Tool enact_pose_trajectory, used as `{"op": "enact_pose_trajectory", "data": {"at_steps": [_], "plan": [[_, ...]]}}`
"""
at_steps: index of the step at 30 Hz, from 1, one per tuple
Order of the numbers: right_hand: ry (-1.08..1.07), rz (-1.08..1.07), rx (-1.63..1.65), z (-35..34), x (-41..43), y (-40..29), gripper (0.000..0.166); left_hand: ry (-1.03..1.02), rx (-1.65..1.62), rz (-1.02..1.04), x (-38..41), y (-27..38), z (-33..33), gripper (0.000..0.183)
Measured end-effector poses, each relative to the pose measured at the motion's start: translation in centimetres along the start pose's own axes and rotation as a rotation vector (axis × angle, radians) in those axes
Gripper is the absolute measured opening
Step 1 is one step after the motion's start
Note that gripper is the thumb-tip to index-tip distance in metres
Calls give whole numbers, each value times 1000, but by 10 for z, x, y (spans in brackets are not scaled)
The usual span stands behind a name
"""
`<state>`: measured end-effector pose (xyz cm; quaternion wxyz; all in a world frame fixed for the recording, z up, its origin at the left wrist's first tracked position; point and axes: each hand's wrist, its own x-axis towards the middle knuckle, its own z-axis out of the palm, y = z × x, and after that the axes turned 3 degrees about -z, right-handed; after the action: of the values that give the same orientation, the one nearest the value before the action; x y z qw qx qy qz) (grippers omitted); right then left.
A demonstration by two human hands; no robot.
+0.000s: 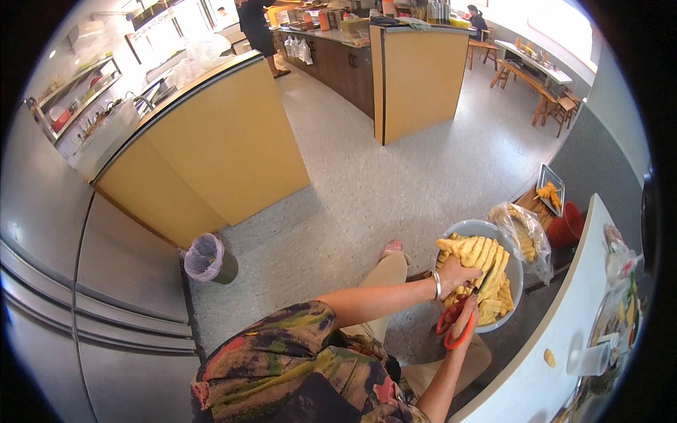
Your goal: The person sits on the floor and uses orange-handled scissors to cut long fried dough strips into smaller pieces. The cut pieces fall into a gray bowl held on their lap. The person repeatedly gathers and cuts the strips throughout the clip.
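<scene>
My left hand (pixel 456 276), with a silver bangle at the wrist, grips a bunch of yellow, ridged tofu-like strips (pixel 472 251). Red-handled scissors (pixel 456 328) are in my right hand (pixel 468 312), their dark blades reaching up against the held strips. Whether the blades are apart is hard to tell. Beneath both hands stands a grey-blue plastic basin (pixel 515 304), with more yellow pieces (pixel 489 311) lying in it. Part of the basin is hidden by my hands and the strips.
A clear plastic bag (pixel 521 240) of similar strips lies beside the basin. Behind it are a red bucket (pixel 566 224) and a metal tray (pixel 551 177) of skewered food. A white table (pixel 529 373) rises at right, bearing a plastic cup (pixel 588 360). A lined bin (pixel 205 259) stands left.
</scene>
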<state>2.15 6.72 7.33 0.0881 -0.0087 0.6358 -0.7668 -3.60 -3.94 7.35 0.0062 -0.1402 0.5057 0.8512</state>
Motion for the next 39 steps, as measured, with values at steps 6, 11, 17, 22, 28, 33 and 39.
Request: {"op": "enact_pose_trajectory", "data": {"at_steps": [6, 11, 17, 22, 28, 33, 39], "plan": [[86, -19, -51, -17, 16, 11, 39, -18, 110, -57, 7, 3, 13, 32], [49, -84, -148, -13, 17, 22, 29, -191, 478, 158, -4, 12, -9, 26], [62, -50, -358, -11, 15, -8, 49, -192, -161, -54, -7, 25, 10, 20], [48, -85, -477, -17, 10, -10, 57, -233, -158, -25, -8, 23, 9, 23], [-27, 28, -406, -17, 4, -21, 57, -206, -75, 42, -9, 26, 10, 26], [-22, 1, -302, -15, 10, -30, 58, -244, -1, 37, -13, 31, 9, 27], [-72, 46, -210, -18, 8, -33, 61, -241, 18, 48, -10, 37, 6, 28]]}}
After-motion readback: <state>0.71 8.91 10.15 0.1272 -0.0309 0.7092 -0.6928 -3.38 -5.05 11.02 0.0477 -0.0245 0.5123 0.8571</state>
